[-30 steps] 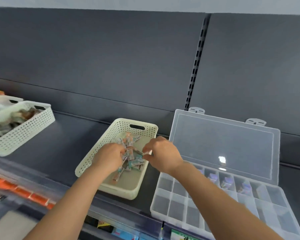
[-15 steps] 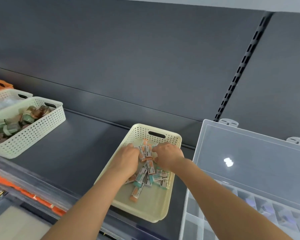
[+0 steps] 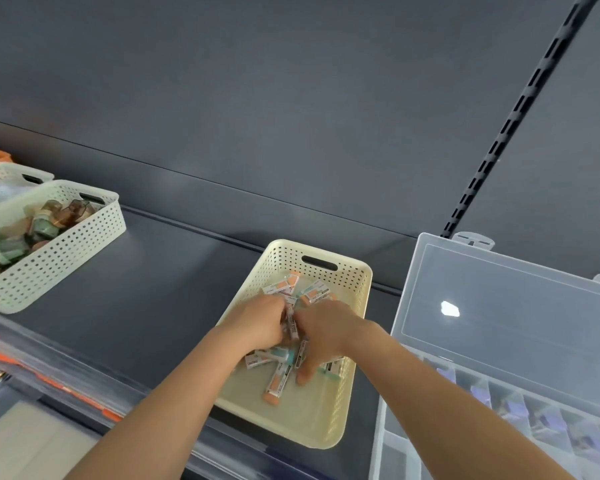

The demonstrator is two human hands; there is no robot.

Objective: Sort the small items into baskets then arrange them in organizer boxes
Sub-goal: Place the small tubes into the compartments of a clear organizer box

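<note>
Two hands down in one cream basket [image 3: 326, 431] on the shelf [image 3: 153, 306]. My left hand [image 3: 257, 323] has its fingers curled round a bunch of small tubes [image 3: 278, 379]. My right hand [image 3: 326, 330] curls on the same bunch, thumb stretched onto loose ones. Roughly a dozen tubes, orange or teal ends; my hands hide some. Label print is too small to read. One clear organizer box [image 3: 516, 323], lid up, just right. Two white baskets [image 3: 66, 244] far left.

Slotted upright [image 3: 520, 109]: black perforated strip, slanting up the back wall.
Back panel [image 3: 257, 98]: matt dark grey, left of the upright, one horizontal seam.
Second panel [image 3: 575, 150]: right of the upright.
Shelf deck [image 3: 146, 289]: dark grey, below and left of the upright.
Front rail [image 3: 49, 382]: orange strip, far lower left of the upright.
Pale floor [image 3: 21, 441]: beneath the rail.
</note>
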